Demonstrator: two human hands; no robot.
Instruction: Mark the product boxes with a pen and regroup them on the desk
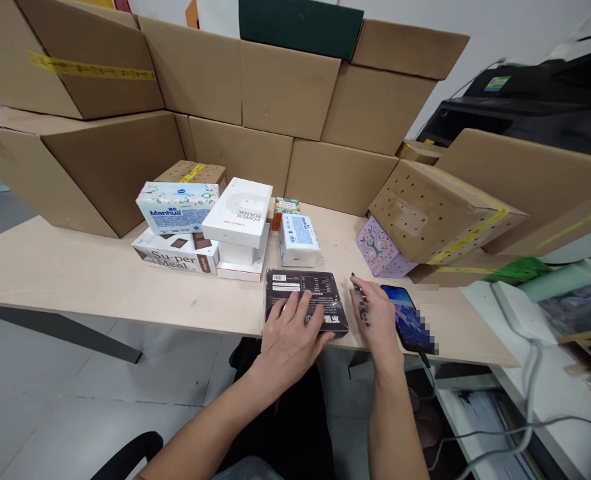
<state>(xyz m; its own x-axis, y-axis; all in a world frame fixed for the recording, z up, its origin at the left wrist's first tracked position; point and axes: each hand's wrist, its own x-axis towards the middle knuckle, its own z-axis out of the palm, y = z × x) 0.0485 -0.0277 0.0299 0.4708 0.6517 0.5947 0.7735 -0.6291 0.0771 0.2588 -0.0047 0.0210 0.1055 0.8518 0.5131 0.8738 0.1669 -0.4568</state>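
Desk (100,273) | left grip (295,313) open on black box (308,283) | right grip (362,303) closed around slim item (354,277)

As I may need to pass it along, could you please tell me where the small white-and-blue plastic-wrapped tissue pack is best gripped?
I'd grip the tissue pack mid-length across its two long sides, coming from above: its top is uncovered and its right side open, while the stack of white boxes stands close on its left, leaving less finger room.
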